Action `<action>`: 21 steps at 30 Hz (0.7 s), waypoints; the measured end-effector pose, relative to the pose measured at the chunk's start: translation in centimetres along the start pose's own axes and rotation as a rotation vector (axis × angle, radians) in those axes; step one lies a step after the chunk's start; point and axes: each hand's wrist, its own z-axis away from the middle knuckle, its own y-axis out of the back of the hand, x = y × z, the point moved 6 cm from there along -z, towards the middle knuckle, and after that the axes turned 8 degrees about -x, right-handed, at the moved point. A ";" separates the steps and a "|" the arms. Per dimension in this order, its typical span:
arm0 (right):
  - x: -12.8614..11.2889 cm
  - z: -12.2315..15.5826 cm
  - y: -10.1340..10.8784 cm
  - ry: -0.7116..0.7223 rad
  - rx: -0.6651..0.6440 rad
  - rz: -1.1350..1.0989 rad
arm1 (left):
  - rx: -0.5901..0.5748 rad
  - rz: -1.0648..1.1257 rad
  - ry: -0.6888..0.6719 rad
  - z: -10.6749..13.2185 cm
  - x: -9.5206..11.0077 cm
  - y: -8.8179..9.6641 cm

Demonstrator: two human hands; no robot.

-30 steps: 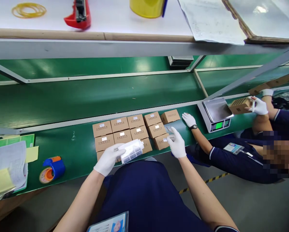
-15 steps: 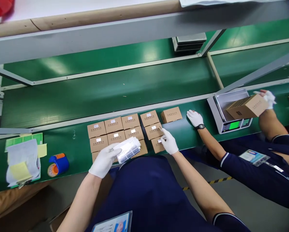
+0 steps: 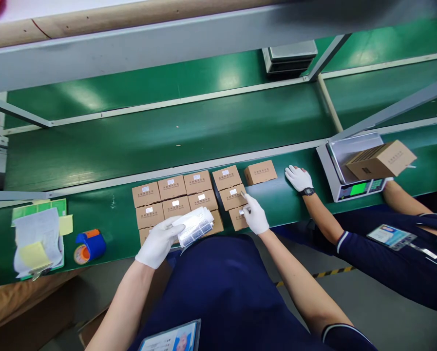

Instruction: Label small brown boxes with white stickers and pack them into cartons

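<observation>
My left hand (image 3: 159, 243), in a white glove, is closed on a sheet of silvery stickers (image 3: 194, 228) with a white backing, above the near boxes. My right hand (image 3: 256, 214), also gloved, rests at a small brown cardboard box (image 3: 237, 220) in the right column. Its thumb is at the white sticker on that box, and the index finger stretches apart towards the box behind (image 3: 228, 199). Several similar boxes (image 3: 176, 207) stand in rows, many with a small white sticker on top. A separate box (image 3: 260, 172) shows no sticker. The sticker sheet partly hides the nearest row.
At right a co-worker's gloved hand (image 3: 298, 179) lies on the green bench (image 3: 123, 146); a larger carton (image 3: 381, 160) tilts on a scale (image 3: 335, 168). At left are a blue tape dispenser (image 3: 94, 245) and papers on a clipboard (image 3: 39, 239). A shelf beam (image 3: 148, 46) crosses above.
The view has shifted slightly. My hands keep nearly the same places at the sticker sheet and box. The co-worker's far hand has moved down behind the carton on the scale.
</observation>
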 end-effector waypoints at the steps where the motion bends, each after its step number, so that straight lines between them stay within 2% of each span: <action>1: -0.5 -0.1 -0.1 0.010 -0.017 0.009 | -0.002 0.004 0.002 0.0 -0.2 0.1; 5: -2.6 -0.2 -0.5 0.054 -0.092 0.089 | -0.013 -0.011 -0.006 0.0 -0.5 0.5; 7: -2.8 0.0 -0.3 0.040 -0.069 0.197 | -0.024 -0.029 -0.007 0.0 -0.6 0.5; 12: 0.5 0.7 2.6 -0.177 0.258 0.404 | -0.006 -0.032 0.008 -0.1 -1.7 0.5; 15: 1.7 1.5 3.0 -0.175 0.376 0.386 | -0.013 -0.095 -0.024 -0.2 -2.5 -0.2; 18: 0.4 2.4 1.2 -0.078 0.448 0.290 | -0.108 -0.304 -0.020 -0.4 -1.6 -1.9; 21: -1.7 2.0 -0.5 -0.013 0.539 0.170 | -0.258 -0.563 0.013 -0.4 1.6 -4.2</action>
